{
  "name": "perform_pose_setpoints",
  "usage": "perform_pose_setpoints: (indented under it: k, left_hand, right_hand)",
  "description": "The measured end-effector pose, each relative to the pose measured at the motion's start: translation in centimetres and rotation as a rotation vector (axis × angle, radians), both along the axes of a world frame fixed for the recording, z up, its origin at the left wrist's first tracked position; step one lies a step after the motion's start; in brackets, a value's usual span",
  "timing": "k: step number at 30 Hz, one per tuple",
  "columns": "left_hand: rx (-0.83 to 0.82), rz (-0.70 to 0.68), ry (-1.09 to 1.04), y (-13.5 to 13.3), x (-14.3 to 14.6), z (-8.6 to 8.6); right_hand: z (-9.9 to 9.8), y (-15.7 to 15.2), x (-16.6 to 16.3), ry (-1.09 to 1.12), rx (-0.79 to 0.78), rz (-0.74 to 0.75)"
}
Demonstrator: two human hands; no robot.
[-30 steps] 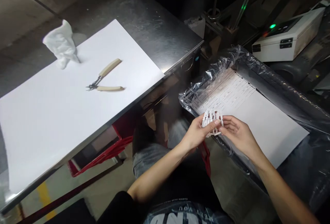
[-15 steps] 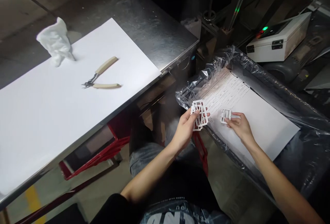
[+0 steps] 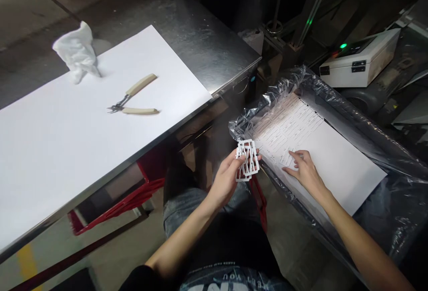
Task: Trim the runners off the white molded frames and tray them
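Mid-way through laying parts out in rows, by the look of it. Gripping a small stack of white plastic frames in the left hand, thumb on top and fingers curled under, held in the air just off the near corner of the plastic-lined tray. Resting the right hand flat and loose on the white sheet inside that tray, fingertips down at the near end of the rows of laid-out pieces, not clenched round anything; can't tell whether there's a single piece under those fingers or just paper. So probably the set-one-down-and-line-it-up step. Next move, at a guess: peeling one frame off the stack without fanning the rest, then dropping it square into the next free slot, flush with its neighbours and not nudging the rows already there. Plenty of bare sheet left toward the near side. Off to the left on the steel table: a big white paper with flush cutters lying with the handles spread, plus a crumpled white glove, all well apart from both hands.
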State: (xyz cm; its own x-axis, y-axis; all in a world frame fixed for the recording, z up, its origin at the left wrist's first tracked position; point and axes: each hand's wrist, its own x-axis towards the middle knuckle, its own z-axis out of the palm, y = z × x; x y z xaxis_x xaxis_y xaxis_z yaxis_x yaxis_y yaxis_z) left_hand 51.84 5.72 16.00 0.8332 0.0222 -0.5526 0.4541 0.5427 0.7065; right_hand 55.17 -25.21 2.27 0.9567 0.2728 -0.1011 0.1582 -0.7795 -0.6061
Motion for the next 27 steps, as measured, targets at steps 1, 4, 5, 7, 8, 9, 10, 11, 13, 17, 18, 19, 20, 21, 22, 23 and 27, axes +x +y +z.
perform_pose_setpoints:
  k: [1,4,5,7,8,9,10,11,13,17,18,19,20,21,22,23,27]
  left_hand:
    - [-0.004,-0.005,-0.002,0.0,-0.1,0.1]
    - [-0.018,-0.022,-0.005,-0.1,-0.2,0.2]
    - [-0.017,-0.028,-0.001,-0.1,-0.3,0.3]
    - [-0.018,-0.034,0.012,-0.1,-0.4,0.3]
    - [-0.026,-0.035,0.016,-0.1,-0.5,0.4]
    - [-0.040,-0.036,0.018,0.0,-0.5,0.4]
    - [-0.061,-0.037,0.016,0.0,-0.6,0.4]
    - [-0.084,-0.040,0.014,0.1,-0.7,0.4]
    - [-0.121,-0.051,0.006,0.2,-0.8,0.4]
    - [-0.148,-0.067,-0.016,0.1,-1.2,0.4]
    - [-0.158,-0.069,-0.023,0.1,-1.4,0.4]
    - [-0.168,-0.071,-0.027,0.0,-1.5,0.4]
    - [-0.179,-0.077,-0.028,-0.1,-1.6,0.4]
    - [-0.183,-0.085,-0.026,-0.1,-1.6,0.3]
    - [-0.179,-0.105,-0.021,-0.2,-1.6,0.2]
    - [-0.166,-0.138,-0.018,-0.2,-1.6,0.1]
    - [-0.095,-0.372,-0.071,-0.4,-1.0,-0.4]
  right_hand:
    - [-0.1,0.0,-0.1,-0.018,-0.003,0.013]
    - [-0.1,-0.1,0.2,-0.081,-0.016,0.045]
    - [-0.1,-0.2,0.4,-0.104,-0.025,0.054]
    - [-0.1,-0.1,0.8,-0.149,-0.046,0.065]
    - [-0.1,0.0,1.0,-0.169,-0.058,0.065]
    - [0.0,0.1,1.2,-0.187,-0.068,0.063]
    - [0.0,0.2,1.3,-0.201,-0.077,0.058]
    - [0.1,0.3,1.3,-0.210,-0.083,0.052]
    - [0.2,0.6,1.4,-0.216,-0.088,0.039]
    - [0.3,1.1,1.6,-0.196,-0.062,0.011]
    - [0.5,1.2,1.8,-0.188,-0.046,0.003]
    - [0.8,1.4,1.9,-0.179,-0.025,-0.007]
    - [1.3,1.7,1.9,-0.169,0.000,-0.021]
    - [2.0,2.0,1.9,-0.160,0.029,-0.042]
    - [2.9,2.5,1.9,-0.148,0.061,-0.066]
    - [4.0,3.0,1.7,-0.130,0.100,-0.089]
    - [9.4,5.6,0.5,0.080,0.345,-0.062]
